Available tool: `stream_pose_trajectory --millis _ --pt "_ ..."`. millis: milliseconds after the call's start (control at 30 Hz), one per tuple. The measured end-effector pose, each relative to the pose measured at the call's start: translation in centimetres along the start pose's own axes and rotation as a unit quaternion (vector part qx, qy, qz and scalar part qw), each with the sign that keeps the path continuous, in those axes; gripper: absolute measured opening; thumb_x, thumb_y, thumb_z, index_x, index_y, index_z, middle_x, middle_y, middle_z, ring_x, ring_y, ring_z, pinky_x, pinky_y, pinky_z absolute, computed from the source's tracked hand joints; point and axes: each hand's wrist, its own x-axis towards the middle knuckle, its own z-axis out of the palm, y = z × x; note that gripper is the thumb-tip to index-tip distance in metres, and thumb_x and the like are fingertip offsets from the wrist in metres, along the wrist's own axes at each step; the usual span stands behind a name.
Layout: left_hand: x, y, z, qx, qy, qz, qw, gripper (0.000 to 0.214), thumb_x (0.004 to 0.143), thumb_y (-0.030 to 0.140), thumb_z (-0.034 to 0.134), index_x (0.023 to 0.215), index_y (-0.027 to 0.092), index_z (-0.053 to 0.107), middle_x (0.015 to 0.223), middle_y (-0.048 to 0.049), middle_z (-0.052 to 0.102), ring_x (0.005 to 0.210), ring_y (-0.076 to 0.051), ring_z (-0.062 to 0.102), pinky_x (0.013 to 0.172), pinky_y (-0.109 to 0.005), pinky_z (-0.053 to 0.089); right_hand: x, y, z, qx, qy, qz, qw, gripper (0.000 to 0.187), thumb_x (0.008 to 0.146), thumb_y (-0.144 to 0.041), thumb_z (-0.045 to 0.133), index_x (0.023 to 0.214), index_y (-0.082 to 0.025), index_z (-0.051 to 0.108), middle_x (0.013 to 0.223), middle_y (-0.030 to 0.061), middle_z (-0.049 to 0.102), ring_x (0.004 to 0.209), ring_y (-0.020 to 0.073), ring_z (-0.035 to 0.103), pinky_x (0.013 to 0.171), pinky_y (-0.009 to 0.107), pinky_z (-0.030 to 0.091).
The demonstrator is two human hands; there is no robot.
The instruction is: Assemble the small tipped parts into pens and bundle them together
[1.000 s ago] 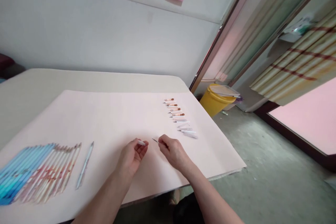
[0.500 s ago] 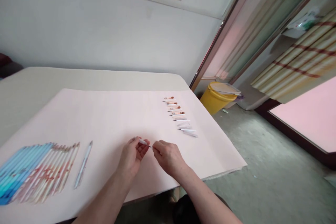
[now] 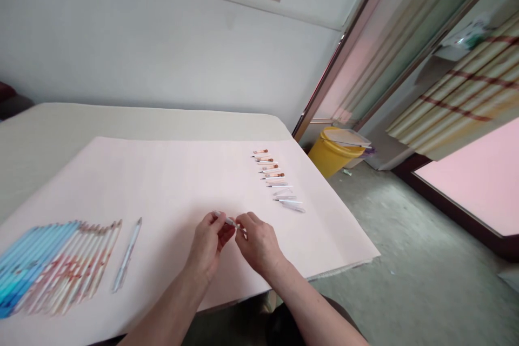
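Note:
My left hand (image 3: 210, 240) pinches a slim white pen part (image 3: 227, 220) between thumb and fingers, the other fingers curled below it. My right hand (image 3: 258, 239) has its fingertips closed on the narrow end of the same part; what else lies in those fingers is hidden. Both hands meet just above the pink-white sheet (image 3: 170, 178) at its near side. Left of them lies a single pale patterned pen (image 3: 127, 255). Further left is a row of white-and-red pens (image 3: 77, 267) beside a row of blue pens (image 3: 34, 259).
Small pen parts (image 3: 272, 175), some dark-tipped and some brown-ended, lie in a column on the right. Clear pieces (image 3: 292, 207) are at its near end. The sheet's right edge overhangs the floor, where a yellow bin (image 3: 334, 154) stands. A wall (image 3: 162, 54) rises behind the table.
My hands have come closer together. The dark tip that showed between them is now covered at my right fingers, and the white part has shifted slightly right.

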Motion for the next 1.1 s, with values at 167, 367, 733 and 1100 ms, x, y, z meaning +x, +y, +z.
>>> stream_pose_trajectory --millis 167,367,733,1100 --pt "-1.2 -1.0 0.6 0.026 -0.045 -0.027 0.998 0.019 0.071 0.031 0.067 0.076 0.015 0.058 0.072 -0.001 0.06 0.062 -0.009 0.056 0.059 -0.022 0.046 -0.1 -0.4 0.3 0.05 0.049 0.022 0.997 0.011 0.071 -0.012 0.046 0.075 -0.021 0.051 0.085 0.0007 0.054 0.063 0.0112 0.05 0.056 0.021 0.035" --pt "-2.2 -1.5 1.1 0.051 -0.063 -0.047 0.996 0.018 0.068 0.028 0.068 0.078 0.016 0.059 0.076 -0.0038 0.063 0.065 -0.013 0.059 0.061 -0.026 0.047 0.0 -0.7 -0.1 0.154 0.132 0.058 0.977 0.005 0.076 -0.023 0.05 0.081 -0.021 0.05 0.091 0.002 0.054 0.079 0.0145 0.052 0.065 0.024 0.042" --pt "-2.2 -0.7 1.2 0.029 -0.06 -0.049 0.997 0.022 0.069 0.02 0.066 0.089 0.016 0.059 0.082 -0.0069 0.065 0.072 -0.018 0.063 0.059 -0.025 0.049 0.3 -2.0 0.8 0.345 0.114 0.088 0.928 0.011 0.08 -0.025 0.052 0.071 -0.019 0.053 0.082 0.0009 0.058 0.074 0.0128 0.054 0.065 0.023 0.044" --pt "-0.5 -0.1 -0.2 -0.033 0.007 -0.075 0.997 0.008 0.079 0.009 0.055 0.078 0.016 0.05 0.078 -0.0075 0.065 0.075 -0.019 0.067 0.066 -0.032 0.055 2.4 6.2 -3.9 -0.125 0.031 0.196 0.972 0.017 0.087 -0.024 0.043 0.093 -0.018 0.057 0.104 0.0108 0.057 0.099 0.0215 0.051 0.081 0.031 0.038"
